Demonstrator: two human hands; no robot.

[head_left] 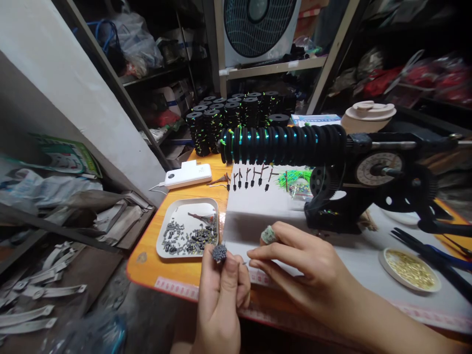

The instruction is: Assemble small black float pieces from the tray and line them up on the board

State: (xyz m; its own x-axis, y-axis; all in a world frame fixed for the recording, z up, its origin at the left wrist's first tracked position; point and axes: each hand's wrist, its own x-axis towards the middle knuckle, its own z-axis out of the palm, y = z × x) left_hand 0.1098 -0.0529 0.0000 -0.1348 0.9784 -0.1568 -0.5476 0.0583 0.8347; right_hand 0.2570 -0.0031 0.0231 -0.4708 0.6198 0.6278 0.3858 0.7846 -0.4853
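My left hand (223, 300) is closed around a dark grey bundle (220, 253), whose end looks like many tiny tips packed together. Its thumb lies along the near side, and the rest of the bundle is hidden in the fingers. Just to the right, my right hand (309, 265) has its thumb and fingertips brought together; anything held between them is too small to make out. A green wrap (268, 235) covers one of its fingertips. Left of the hands, a white tray (162, 248) carries loose small grey, black and yellowish pieces.
A black winding machine (332, 187) bears a ribbed roller (283, 144) across the table. Short brown pieces (252, 177) lie in a row on white paper (243, 211). Black spools (232, 110) stand behind. A dish (409, 269) of gold bits and pliers (431, 260) lie at right.
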